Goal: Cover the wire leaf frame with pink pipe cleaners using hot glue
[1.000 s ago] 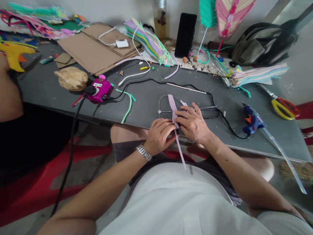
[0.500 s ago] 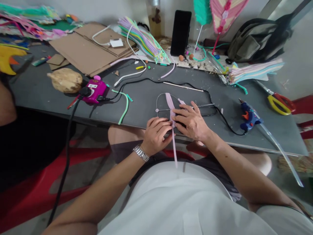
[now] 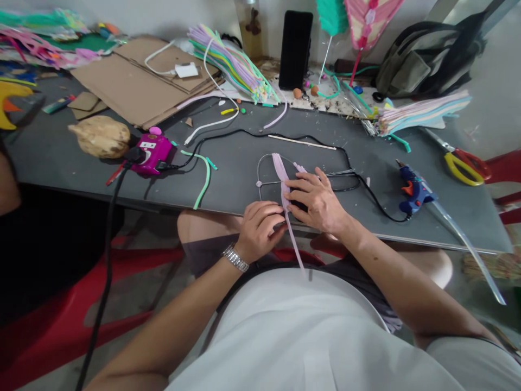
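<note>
Head camera view looks down on a pale lilac strip (image 3: 279, 174), probably foam or chenille, lying across a bent wire frame (image 3: 260, 171) on the grey table (image 3: 244, 146), with its lower tail (image 3: 295, 244) hanging past the table edge. Where the strip crosses the frame, the hands cover it, so the join is hidden. The left hand (image 3: 260, 231), with a metal wristwatch (image 3: 235, 258), is curled beside the strip; its fingertips are out of sight, so whether it grips cannot be told. The right hand (image 3: 315, 205) lies spread open across the strip and frame, and a dark shape (image 3: 299, 205) under its fingers is too shadowed to identify. Just right of the frame runs a black cable (image 3: 244, 132), which leads to a blue glue gun (image 3: 415, 191). A green strip (image 3: 203, 174) lies near a magenta plug-in device (image 3: 152, 155). Farther back are cardboard sheets (image 3: 134, 81) and a bundle of pastel strips (image 3: 228, 62). Another person's arm (image 3: 6, 184) is cut off by the left edge.
</note>
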Tool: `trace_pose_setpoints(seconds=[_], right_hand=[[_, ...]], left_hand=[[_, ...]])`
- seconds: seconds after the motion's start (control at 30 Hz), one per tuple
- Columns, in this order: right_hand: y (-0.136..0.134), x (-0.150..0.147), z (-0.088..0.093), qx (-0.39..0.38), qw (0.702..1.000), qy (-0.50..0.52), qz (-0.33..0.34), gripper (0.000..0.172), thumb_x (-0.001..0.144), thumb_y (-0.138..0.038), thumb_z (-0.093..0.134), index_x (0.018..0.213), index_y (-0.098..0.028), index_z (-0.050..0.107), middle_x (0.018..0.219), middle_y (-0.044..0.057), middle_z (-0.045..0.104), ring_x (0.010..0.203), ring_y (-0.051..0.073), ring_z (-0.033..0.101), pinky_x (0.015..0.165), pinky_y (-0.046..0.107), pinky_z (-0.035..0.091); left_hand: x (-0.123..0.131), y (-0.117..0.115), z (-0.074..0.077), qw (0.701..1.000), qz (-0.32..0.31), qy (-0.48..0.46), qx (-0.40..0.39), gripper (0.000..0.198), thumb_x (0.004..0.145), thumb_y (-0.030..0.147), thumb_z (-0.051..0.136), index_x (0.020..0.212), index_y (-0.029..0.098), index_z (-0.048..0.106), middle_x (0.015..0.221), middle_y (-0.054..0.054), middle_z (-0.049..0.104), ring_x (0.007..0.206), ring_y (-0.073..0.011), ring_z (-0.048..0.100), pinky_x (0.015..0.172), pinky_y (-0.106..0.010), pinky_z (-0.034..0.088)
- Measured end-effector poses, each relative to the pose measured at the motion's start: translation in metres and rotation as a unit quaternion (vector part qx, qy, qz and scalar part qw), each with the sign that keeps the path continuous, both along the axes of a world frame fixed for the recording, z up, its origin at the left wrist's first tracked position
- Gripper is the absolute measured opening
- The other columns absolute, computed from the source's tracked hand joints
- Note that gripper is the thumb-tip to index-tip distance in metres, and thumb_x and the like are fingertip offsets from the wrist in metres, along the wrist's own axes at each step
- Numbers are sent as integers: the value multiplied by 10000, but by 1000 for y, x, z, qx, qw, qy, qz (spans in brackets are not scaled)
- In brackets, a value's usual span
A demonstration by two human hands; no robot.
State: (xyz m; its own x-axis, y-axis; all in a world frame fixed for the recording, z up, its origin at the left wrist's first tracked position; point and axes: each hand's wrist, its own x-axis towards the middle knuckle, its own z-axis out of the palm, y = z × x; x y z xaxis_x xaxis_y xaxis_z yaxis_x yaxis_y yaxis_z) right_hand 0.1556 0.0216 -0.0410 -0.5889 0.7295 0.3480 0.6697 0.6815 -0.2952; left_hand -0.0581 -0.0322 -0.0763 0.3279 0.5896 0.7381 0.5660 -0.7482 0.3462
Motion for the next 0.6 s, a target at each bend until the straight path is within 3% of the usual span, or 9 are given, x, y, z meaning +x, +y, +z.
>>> trace_pose_setpoints(seconds=[0.17,0.37,0.5,0.6], right_hand=[[-1,0,1,-11,1000,11,-3,217,986,-351,606,1108,-282,772,1362,37,720,1362,314,555,1248,602,181],[-1,0,0,-12,1000,13,0,210,980,-346,611,1104,-284,769,1368,34,716,1379,311,544,1255,603,163],[-2,0,2,-18,1000,13,-1,202,977,-338,613,1097,-278,765,1367,32,717,1372,311,550,1258,603,161],[-1,0,3,-21,1000,12,1,198,970,-335,625,1093,-269,764,1362,38,721,1371,321,552,1254,613,167]], left_hand=[[-6,-5,7,997,-15,-67,-42,117,936,176,650,940,232,547,1002,-71,721,1035,-236,699,904,-438,560],[-12,-11,21,980,77,-145,-116,218,1036,226,447,818,238,458,744,-17,582,736,-193,575,737,-391,479],[-11,-17,32,988,33,-72,-136,324,1047,206,429,727,227,473,641,12,579,621,-164,542,738,-381,435],[-16,-18,35,992,39,-18,-123,175,1018,228,534,854,219,597,861,-35,728,815,-194,664,857,-404,464]])
